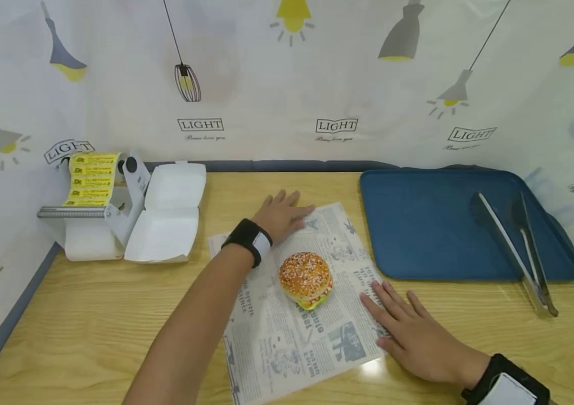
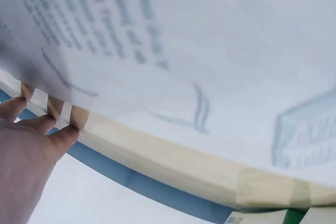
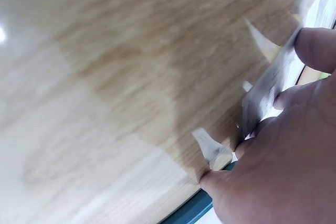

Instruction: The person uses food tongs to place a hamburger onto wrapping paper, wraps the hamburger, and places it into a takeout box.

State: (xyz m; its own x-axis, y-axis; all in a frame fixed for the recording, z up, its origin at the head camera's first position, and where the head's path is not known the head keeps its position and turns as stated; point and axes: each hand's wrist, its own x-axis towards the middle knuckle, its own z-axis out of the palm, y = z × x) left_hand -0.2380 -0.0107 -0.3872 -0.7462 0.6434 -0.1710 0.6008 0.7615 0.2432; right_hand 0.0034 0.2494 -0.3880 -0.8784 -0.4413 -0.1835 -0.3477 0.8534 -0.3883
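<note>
A sesame-bun hamburger with a lettuce edge sits near the middle of a newsprint-patterned wrapping paper on the wooden table. My left hand is at the paper's far edge, fingers spread, pointing away; in the left wrist view its fingertips touch the tabletop close to the paper. My right hand lies palm down with straight fingers at the paper's right edge, some fingertips on it. In the right wrist view the paper's edge rises slightly beside the fingers.
An opened white takeaway box stands at the back left, beside a label dispenser with a roll of yellow labels. A blue tray is at the back right. Metal tongs lie across its front rim.
</note>
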